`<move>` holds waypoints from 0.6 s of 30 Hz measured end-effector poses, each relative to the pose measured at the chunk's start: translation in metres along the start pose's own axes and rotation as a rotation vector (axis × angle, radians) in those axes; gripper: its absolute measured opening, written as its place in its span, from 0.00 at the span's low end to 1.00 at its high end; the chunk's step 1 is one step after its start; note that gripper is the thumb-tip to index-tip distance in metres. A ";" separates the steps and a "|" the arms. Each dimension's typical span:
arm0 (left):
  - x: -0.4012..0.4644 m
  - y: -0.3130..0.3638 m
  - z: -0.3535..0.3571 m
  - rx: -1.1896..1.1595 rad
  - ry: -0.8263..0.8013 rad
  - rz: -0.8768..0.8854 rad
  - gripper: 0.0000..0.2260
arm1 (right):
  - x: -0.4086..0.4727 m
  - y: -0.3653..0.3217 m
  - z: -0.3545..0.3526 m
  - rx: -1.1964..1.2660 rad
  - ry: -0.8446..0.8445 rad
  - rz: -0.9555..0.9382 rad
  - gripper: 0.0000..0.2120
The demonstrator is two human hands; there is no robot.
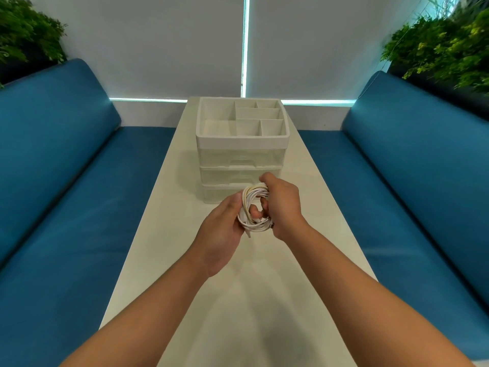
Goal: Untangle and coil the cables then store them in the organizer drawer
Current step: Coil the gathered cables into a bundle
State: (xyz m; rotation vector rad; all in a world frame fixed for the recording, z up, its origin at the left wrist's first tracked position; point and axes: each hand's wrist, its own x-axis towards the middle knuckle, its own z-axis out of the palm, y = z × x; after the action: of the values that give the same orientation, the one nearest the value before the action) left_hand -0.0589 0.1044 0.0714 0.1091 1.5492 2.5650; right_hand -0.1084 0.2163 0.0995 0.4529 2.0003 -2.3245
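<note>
Item: cable coil [254, 207], white with one yellowish strand, wound into a ring and held above the near-centre of the white table [232, 300].

Hands: my left hand [225, 229] cups the ring's left rim, fingers curled around it, one fingertip showing through the hole. My right hand [283, 207] clamps the right rim, fingers wrapped over the strands.

Bearing: the organizer [242, 149] stands just beyond the coil, dead ahead. Its three clear drawers [239, 176] all look closed; I judge one hand must free itself to pull one.

Contents: top tray compartments empty; drawer contents, cannot tell.
</note>
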 end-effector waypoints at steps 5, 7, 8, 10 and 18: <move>0.006 0.015 -0.002 -0.019 0.000 -0.173 0.17 | 0.004 -0.002 -0.004 -0.292 -0.089 -0.235 0.20; 0.010 0.023 0.000 0.059 0.012 -0.248 0.23 | 0.001 -0.004 -0.004 -0.383 -0.135 -0.291 0.17; 0.012 0.026 0.001 0.132 0.019 -0.273 0.28 | -0.002 -0.005 -0.003 -0.417 -0.166 -0.303 0.15; 0.015 0.028 0.007 0.293 0.077 -0.278 0.31 | -0.007 -0.007 -0.002 -0.433 -0.214 -0.299 0.13; 0.016 0.021 0.021 0.247 0.302 -0.155 0.18 | 0.004 -0.001 0.002 -0.360 -0.057 -0.316 0.16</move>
State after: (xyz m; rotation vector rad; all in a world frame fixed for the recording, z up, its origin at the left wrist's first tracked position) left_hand -0.0737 0.1160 0.0994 -0.3747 1.8906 2.3430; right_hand -0.1127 0.2155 0.0994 0.0518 2.5440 -2.0178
